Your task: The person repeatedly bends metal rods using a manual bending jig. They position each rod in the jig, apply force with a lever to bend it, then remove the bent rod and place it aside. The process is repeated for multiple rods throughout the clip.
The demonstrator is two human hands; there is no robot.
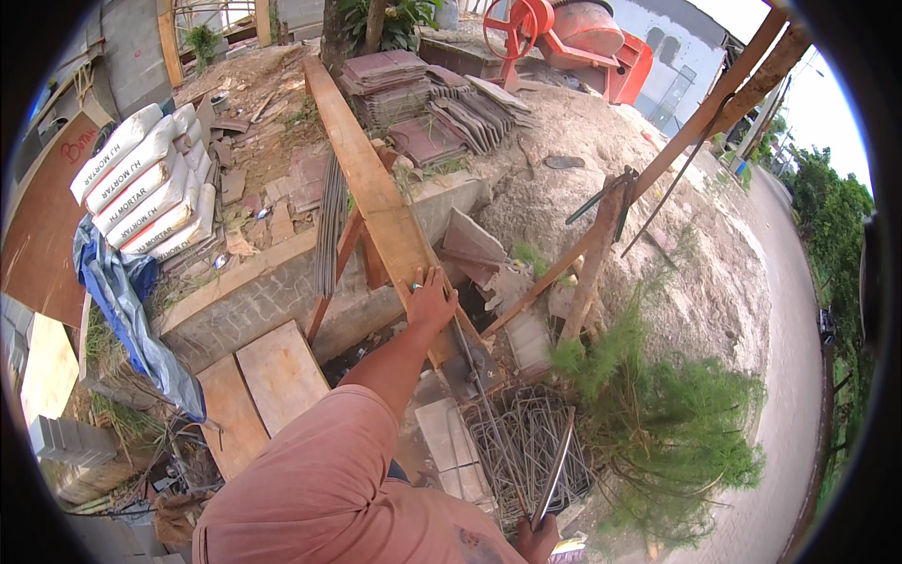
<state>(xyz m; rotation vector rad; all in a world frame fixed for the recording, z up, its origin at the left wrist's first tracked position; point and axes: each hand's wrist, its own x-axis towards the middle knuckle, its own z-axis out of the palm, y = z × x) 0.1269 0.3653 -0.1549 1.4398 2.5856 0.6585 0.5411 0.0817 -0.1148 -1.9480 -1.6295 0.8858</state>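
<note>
Metal bar (555,468) gripped by right hand (536,540) beside plank worktop (376,197); left hand (431,301) laid open on worktop, likely for bracing.

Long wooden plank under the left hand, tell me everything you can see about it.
The plank is long, straight-edged and orange-brown, with a worn, stained surface that looks like bare timber. It lies flat side up, running from near the tree trunk toward the person. Reddish-brown supports show below it. The left hand rests on it toward its near end, which the forearm partly hides.
</note>
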